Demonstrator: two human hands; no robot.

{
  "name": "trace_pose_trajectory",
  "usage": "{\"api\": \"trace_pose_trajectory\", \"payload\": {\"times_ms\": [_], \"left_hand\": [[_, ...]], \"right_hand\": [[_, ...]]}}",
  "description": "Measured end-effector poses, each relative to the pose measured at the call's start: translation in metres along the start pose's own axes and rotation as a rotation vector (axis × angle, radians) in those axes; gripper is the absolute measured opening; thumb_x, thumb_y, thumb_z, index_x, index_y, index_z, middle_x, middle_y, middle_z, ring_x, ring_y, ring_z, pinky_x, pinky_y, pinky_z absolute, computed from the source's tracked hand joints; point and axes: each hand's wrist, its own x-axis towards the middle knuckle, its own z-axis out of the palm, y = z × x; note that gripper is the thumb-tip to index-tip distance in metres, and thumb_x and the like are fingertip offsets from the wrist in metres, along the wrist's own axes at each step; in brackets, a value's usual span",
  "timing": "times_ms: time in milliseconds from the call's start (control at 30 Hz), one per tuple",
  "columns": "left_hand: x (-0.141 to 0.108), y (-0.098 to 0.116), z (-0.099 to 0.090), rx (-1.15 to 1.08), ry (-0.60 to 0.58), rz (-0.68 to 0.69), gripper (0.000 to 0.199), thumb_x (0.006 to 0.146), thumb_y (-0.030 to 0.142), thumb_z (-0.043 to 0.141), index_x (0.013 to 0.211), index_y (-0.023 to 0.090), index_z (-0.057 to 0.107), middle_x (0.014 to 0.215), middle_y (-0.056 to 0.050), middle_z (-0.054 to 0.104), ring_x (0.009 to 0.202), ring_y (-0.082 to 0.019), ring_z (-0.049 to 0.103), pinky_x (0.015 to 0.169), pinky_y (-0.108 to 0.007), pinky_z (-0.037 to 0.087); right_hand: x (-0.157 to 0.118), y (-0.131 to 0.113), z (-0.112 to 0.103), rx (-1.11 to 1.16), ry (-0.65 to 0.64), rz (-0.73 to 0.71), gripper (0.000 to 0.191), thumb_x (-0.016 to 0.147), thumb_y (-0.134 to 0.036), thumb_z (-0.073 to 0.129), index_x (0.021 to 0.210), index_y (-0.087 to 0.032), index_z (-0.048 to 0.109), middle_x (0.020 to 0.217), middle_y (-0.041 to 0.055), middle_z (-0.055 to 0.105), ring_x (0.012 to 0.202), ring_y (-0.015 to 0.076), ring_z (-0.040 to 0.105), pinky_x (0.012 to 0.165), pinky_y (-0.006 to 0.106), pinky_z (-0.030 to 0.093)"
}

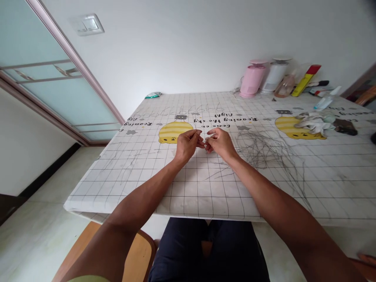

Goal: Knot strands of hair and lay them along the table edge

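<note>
My left hand (187, 145) is closed in a pinch above the middle of the table. Close by on the right, my right hand (221, 144) is also pinched, its index finger curled a little away from the thumb. Whatever lies between the fingertips is too thin and small to make out. A loose tangle of thin dark wire-like strands (258, 150) spreads on the tablecloth beside my right hand and forearm. Beyond my hands lies a row of small bent shapes of similar thin strand (176, 111). A few single strands (129, 162) lie left of my left hand.
The table has a white checked cloth (188, 196) with yellow balloon prints. At the back right stand a pink cylinder (253, 80), a white cylinder (274, 76), a bottle (284, 86) and a yellow-red box (306, 81). Crumpled cloth (315, 124) lies right; a green packet (153, 95) lies back left.
</note>
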Motion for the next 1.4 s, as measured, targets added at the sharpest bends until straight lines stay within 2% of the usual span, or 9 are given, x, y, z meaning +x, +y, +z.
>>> {"api": "trace_pose_trajectory", "payload": {"times_ms": [133, 233, 367, 567, 833, 1000, 1100, 1233, 1400], "left_hand": [[0.000, -0.001, -0.001, 0.002, 0.001, -0.006, 0.025, 0.101, 0.036, 0.077, 0.094, 0.012, 0.076, 0.078, -0.004, 0.070, 0.066, -0.017, 0.074, 0.064, -0.032, 0.069], [-0.001, -0.002, -0.001, 0.016, -0.013, -0.034, 0.022, 0.099, 0.031, 0.080, 0.107, 0.011, 0.077, 0.077, -0.004, 0.071, 0.066, -0.018, 0.074, 0.066, -0.035, 0.070], [-0.002, -0.003, -0.001, 0.064, -0.024, -0.063, 0.029, 0.100, 0.028, 0.078, 0.122, 0.009, 0.074, 0.075, -0.004, 0.073, 0.060, -0.018, 0.073, 0.060, -0.034, 0.068], [-0.004, -0.002, 0.003, 0.051, 0.037, -0.059, 0.032, 0.101, 0.027, 0.077, 0.127, 0.009, 0.075, 0.073, -0.002, 0.072, 0.058, -0.017, 0.072, 0.059, -0.032, 0.068], [-0.004, -0.002, 0.002, 0.108, 0.036, -0.135, 0.034, 0.101, 0.019, 0.072, 0.132, 0.007, 0.073, 0.072, -0.002, 0.072, 0.058, -0.018, 0.073, 0.057, -0.032, 0.066], [-0.004, -0.003, 0.002, 0.133, 0.034, -0.147, 0.027, 0.103, 0.019, 0.068, 0.126, 0.007, 0.075, 0.072, -0.003, 0.071, 0.058, -0.018, 0.073, 0.056, -0.032, 0.066], [-0.005, -0.003, 0.001, 0.137, 0.022, -0.163, 0.024, 0.103, 0.020, 0.068, 0.122, 0.007, 0.077, 0.070, -0.003, 0.071, 0.056, -0.018, 0.072, 0.055, -0.032, 0.065], [-0.006, -0.005, 0.002, 0.163, 0.017, -0.144, 0.036, 0.102, 0.020, 0.071, 0.136, 0.006, 0.072, 0.070, -0.001, 0.070, 0.055, -0.016, 0.070, 0.055, -0.030, 0.063], [-0.009, -0.005, 0.003, 0.209, 0.000, -0.131, 0.042, 0.102, 0.015, 0.062, 0.143, 0.006, 0.069, 0.069, 0.000, 0.069, 0.052, -0.014, 0.067, 0.053, -0.027, 0.060]], "right_hand": [[-0.002, -0.001, 0.000, 0.000, 0.000, -0.001, 0.015, 0.096, -0.015, 0.073, 0.109, -0.020, 0.067, 0.074, 0.0024, 0.073, 0.055, 0.0180, 0.072, 0.046, 0.026, 0.059], [-0.001, -0.003, 0.000, -0.017, 0.019, -0.018, 0.017, 0.098, -0.014, 0.067, 0.115, -0.019, 0.066, 0.075, 0.0025, 0.073, 0.056, 0.0184, 0.073, 0.047, 0.027, 0.061], [-0.002, -0.004, 0.001, -0.031, 0.046, -0.045, 0.023, 0.101, -0.019, 0.063, 0.125, -0.019, 0.063, 0.075, 0.0011, 0.074, 0.053, 0.0177, 0.071, 0.044, 0.026, 0.059], [-0.006, -0.006, 0.001, -0.109, 0.027, -0.074, 0.031, 0.102, -0.022, 0.063, 0.132, -0.017, 0.069, 0.070, 0.0008, 0.072, 0.048, 0.0158, 0.068, 0.042, 0.023, 0.055], [-0.005, -0.002, -0.001, -0.135, 0.037, -0.085, 0.035, 0.097, -0.017, 0.070, 0.132, -0.018, 0.074, 0.068, 0.0013, 0.072, 0.044, 0.0148, 0.063, 0.040, 0.024, 0.050], [-0.004, 0.002, -0.001, -0.339, 0.029, -0.190, 0.036, 0.097, -0.012, 0.060, 0.125, -0.017, 0.080, 0.065, 0.0015, 0.070, 0.045, 0.0155, 0.060, 0.045, 0.027, 0.048], [-0.002, 0.003, -0.003, -0.514, 0.039, -0.243, 0.038, 0.096, -0.011, 0.056, 0.123, -0.017, 0.082, 0.065, 0.0031, 0.070, 0.051, 0.0178, 0.062, 0.053, 0.028, 0.048], [0.000, 0.005, -0.005, -0.704, 0.055, -0.328, 0.039, 0.095, -0.010, 0.056, 0.122, -0.017, 0.083, 0.069, 0.0058, 0.073, 0.061, 0.0200, 0.065, 0.064, 0.030, 0.050], [0.002, 0.007, -0.006, -0.715, 0.026, -0.359, 0.039, 0.094, -0.008, 0.057, 0.120, -0.019, 0.083, 0.079, 0.0080, 0.078, 0.068, 0.0221, 0.069, 0.066, 0.030, 0.051]]}}
